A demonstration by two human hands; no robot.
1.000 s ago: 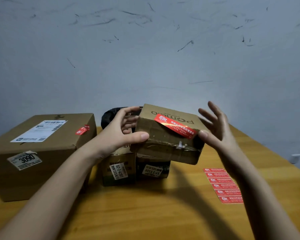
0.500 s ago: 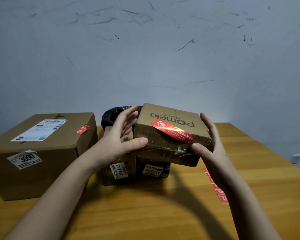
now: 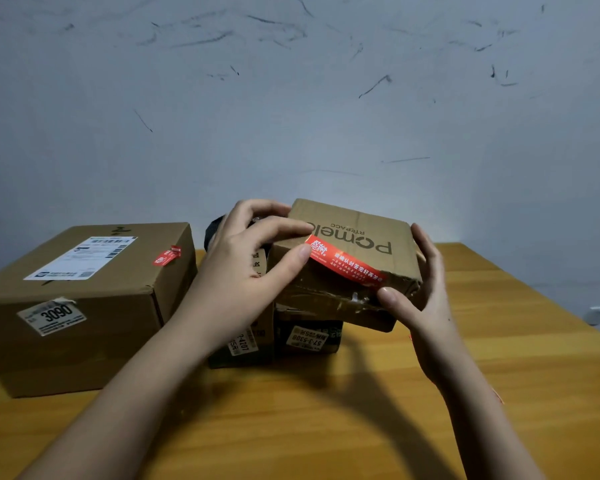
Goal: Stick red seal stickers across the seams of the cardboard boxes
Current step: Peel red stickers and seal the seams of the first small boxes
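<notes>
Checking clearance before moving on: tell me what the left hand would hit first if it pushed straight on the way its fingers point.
The left hand points right and slightly away, already touching the Pomelo box with its thumb at the red seal sticker. It would meet that box first.

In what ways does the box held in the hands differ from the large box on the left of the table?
The held box is smaller, tilted and lifted by the left hand and right hand; the large box rests flat on the table, untouched. The held box shows a printed brand name and a long red sticker; the large box has white labels and a short red sticker over its edge. Both are brown cardboard.
</notes>
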